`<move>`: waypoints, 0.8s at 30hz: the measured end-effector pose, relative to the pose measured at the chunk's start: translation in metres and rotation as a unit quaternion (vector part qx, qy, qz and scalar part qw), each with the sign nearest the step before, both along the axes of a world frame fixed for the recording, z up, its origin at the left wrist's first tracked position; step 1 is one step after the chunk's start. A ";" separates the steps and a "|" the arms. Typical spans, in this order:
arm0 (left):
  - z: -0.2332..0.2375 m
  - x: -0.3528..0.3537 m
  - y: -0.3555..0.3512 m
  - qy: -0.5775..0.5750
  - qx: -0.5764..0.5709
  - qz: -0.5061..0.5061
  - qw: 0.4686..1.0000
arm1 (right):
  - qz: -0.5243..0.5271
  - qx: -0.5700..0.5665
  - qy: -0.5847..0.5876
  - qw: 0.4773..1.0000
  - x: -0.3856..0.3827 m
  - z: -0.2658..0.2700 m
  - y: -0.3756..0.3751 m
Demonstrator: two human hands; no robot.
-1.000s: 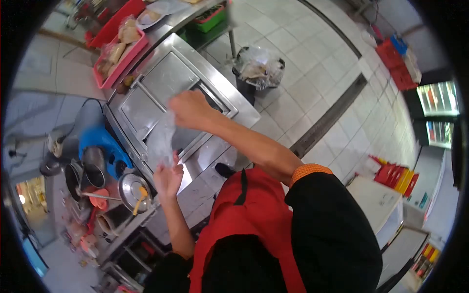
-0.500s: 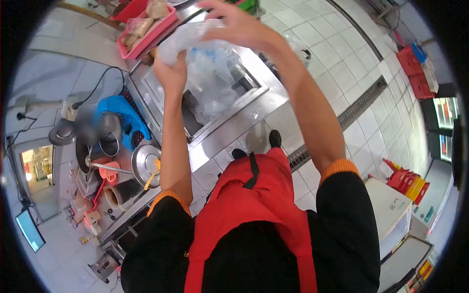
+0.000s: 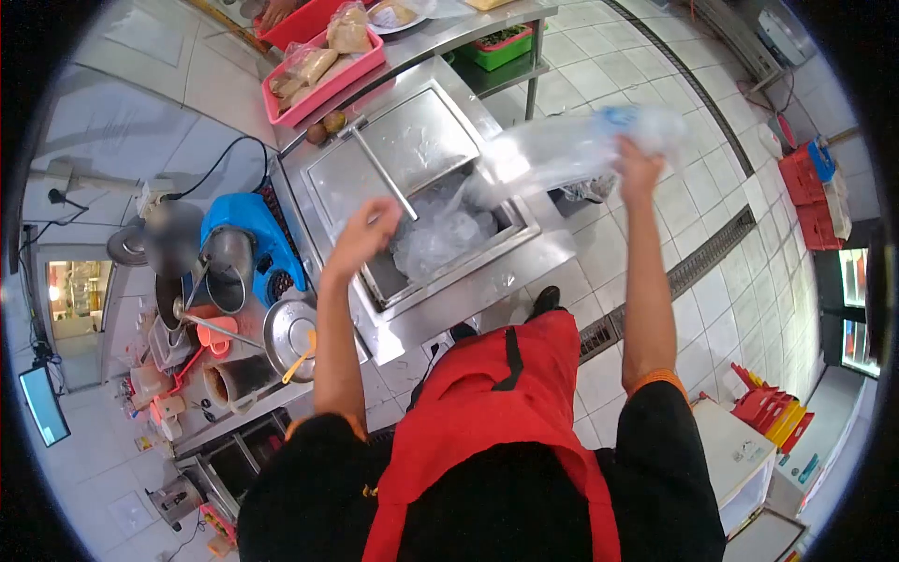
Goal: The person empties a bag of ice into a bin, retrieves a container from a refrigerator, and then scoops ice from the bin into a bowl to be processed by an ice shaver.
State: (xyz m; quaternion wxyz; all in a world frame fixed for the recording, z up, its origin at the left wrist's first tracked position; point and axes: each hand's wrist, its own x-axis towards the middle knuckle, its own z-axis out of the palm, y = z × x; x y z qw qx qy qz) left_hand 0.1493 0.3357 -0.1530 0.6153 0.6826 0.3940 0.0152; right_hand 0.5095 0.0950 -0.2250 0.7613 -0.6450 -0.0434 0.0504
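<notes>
My right hand (image 3: 640, 170) is closed on a clear plastic bag (image 3: 562, 155) with blue print, stretched out to the right of the steel chest. The bag is smeared by motion. My left hand (image 3: 365, 236), empty and with loosely bent fingers apart, hovers over the left side of the chest opening. Close to its fingertips is the end of a metal bar on the steel lid (image 3: 417, 140). Inside the opening lies crumpled clear plastic (image 3: 440, 234); what it contains I cannot make out. The steel chest (image 3: 468, 281) stands just in front of me.
A pink basket (image 3: 376, 58) of bagged food and two round brown items (image 3: 325, 127) sit behind the chest. Left are a blue stand (image 3: 248, 225), a steel pot lid (image 3: 290, 328) and a yellow spoon (image 3: 302, 358). Another person's hand (image 3: 277, 13) shows at the top. A floor drain (image 3: 693, 267) runs right.
My right hand has swung right and down, carrying the plastic bag away from the chest. My left hand has let go of the plastic and come down beside the lid. The view has shifted.
</notes>
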 end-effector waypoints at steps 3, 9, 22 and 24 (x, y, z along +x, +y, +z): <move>-0.064 -0.027 -0.031 0.020 0.043 0.064 0.997 | -0.144 0.017 0.063 0.987 0.072 -0.036 -0.022; -0.087 0.038 -0.115 0.060 0.264 0.165 0.948 | 0.237 -0.300 0.389 0.838 0.118 -0.219 -0.047; -0.097 0.333 -0.261 -0.104 0.136 -0.120 0.978 | -0.077 -0.614 0.425 0.660 -0.020 -0.175 -0.561; -0.115 0.367 -0.293 -0.079 0.019 -0.290 0.954 | -0.100 -0.622 0.474 0.615 -0.052 -0.153 -0.600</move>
